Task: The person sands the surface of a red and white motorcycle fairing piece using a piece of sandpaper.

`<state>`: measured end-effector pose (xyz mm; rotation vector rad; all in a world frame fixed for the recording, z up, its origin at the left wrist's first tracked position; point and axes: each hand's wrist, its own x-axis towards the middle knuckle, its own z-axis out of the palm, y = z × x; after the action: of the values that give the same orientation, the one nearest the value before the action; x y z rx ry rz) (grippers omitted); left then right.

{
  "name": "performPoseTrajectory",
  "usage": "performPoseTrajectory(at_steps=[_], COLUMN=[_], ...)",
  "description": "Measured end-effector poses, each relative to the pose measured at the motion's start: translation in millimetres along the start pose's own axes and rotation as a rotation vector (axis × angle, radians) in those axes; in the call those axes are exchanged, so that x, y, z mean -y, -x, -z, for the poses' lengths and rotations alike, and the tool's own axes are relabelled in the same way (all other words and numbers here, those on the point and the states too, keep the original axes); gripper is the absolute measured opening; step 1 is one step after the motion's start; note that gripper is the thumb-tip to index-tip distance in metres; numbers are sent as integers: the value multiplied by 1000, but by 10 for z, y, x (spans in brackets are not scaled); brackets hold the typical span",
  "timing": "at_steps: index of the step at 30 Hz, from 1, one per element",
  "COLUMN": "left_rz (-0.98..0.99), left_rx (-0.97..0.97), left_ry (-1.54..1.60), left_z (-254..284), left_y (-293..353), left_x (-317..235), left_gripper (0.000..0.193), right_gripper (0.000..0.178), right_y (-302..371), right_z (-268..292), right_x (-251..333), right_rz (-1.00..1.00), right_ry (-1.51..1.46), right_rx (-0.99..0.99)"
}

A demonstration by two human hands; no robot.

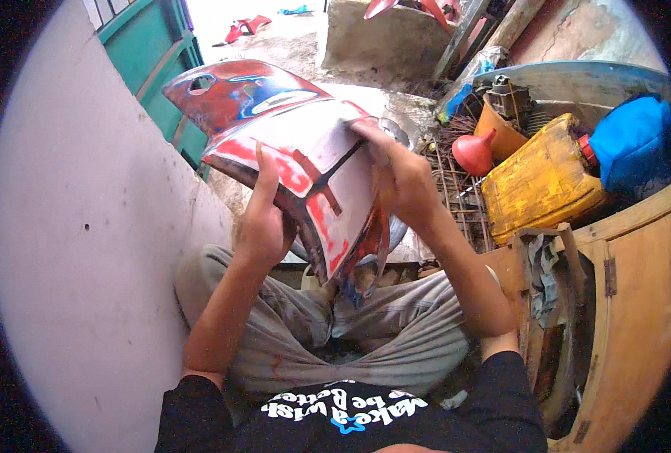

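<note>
A curved motorcycle fairing panel [284, 124], its paint rubbed to patches of white, red and blue, is tilted up above my lap. My left hand [264, 223] grips its near left edge, thumb lying on the top face and fingers out of sight underneath. Over the panel's upper right part, my right hand [400, 170] bends with its fingers pressed together against the surface. The fingertips are blurred, and anything under them is too small to make out. A dark branching strip [339, 164] runs across the panel between the hands.
On the right stand a yellow jerrycan [539, 181], a red funnel [475, 153], an orange container [501, 124] and a blue cloth-like bundle [634, 140]. A wooden cabinet door [641, 287] leans nearby. A white wall [94, 226] borders my left; red parts [246, 29] lie far ahead.
</note>
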<state>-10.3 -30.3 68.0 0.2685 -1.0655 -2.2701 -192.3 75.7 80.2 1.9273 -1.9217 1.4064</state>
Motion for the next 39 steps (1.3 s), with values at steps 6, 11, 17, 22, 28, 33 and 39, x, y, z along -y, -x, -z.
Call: performPoseTrajectory(at_steps=[6, 11, 17, 22, 28, 33, 39], left_rz=[-2, -14, -3, -21, -37, -25, -38], left_rx=[127, -5, -8, -38, -48, -59, -30], left_ry=[126, 64, 170, 148, 135, 134, 122], left_z=[169, -37, -20, -9, -66, 32, 78], left_y=[-75, -49, -52, -43, -67, -78, -95], left_x=[-10, -25, -52, -62, -61, -56, -79], left_gripper=[63, 58, 46, 51, 54, 53, 51], right_gripper=[44, 42, 34, 40, 53, 34, 19], right_y=[135, 64, 127, 93, 41, 83, 77], right_z=[-186, -33, -144, -40, 17, 19, -17], right_x=[367, -56, 262, 188, 120, 71, 102], right_rz=[508, 246, 511, 585, 409, 484, 549], right_ry=[115, 130, 116, 138, 153, 265, 327], right_rx=[178, 42, 126, 99, 49, 28, -23])
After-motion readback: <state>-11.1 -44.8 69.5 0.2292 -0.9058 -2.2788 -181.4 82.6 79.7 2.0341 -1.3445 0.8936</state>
